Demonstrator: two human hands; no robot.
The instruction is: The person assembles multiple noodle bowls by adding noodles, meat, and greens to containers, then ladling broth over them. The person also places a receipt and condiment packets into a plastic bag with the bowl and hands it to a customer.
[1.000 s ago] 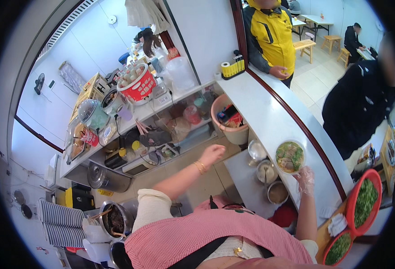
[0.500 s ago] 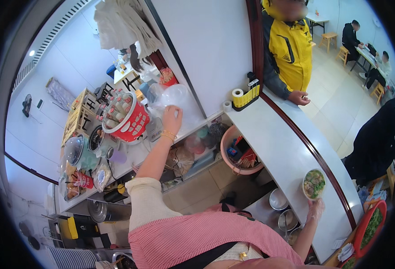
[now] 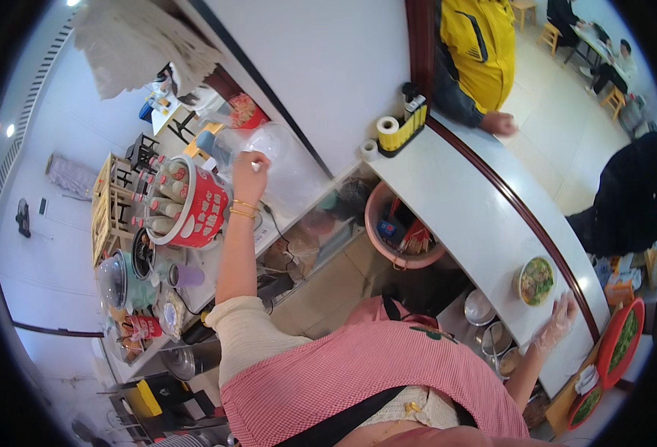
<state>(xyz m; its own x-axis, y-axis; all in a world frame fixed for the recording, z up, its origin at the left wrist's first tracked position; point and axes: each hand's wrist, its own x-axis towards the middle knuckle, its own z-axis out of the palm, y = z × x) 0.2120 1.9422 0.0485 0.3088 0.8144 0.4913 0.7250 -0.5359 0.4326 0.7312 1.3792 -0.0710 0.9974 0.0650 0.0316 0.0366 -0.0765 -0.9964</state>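
My left hand (image 3: 251, 173) reaches to the counter at the left, its fingers closed at the edge of clear round plastic (image 3: 273, 145), perhaps lids in a bag. A small pale bit shows at the fingertips; its shape is too blurred to tell. On the right-hand white counter stands an open bowl of food (image 3: 535, 281) topped with chopped greens. My right hand (image 3: 563, 320), in a clear plastic glove, is just beside the bowl at its near right, apart from it, with fingers stretched and nothing in them.
A red and white bucket of bottles (image 3: 203, 208) stands left of my left arm. A pink tub (image 3: 397, 252) with packets sits below the counter (image 3: 455, 201). Tape rolls sit in a yellow holder (image 3: 403, 132). Across the counter waits a person in a yellow jacket (image 3: 485, 52). Red basins of greens (image 3: 623, 341) are at right.
My right hand has let go of the bowl and drawn away from it; the bowl stays on the counter. My left hand has closed in on the clear plastic. The view has shifted.
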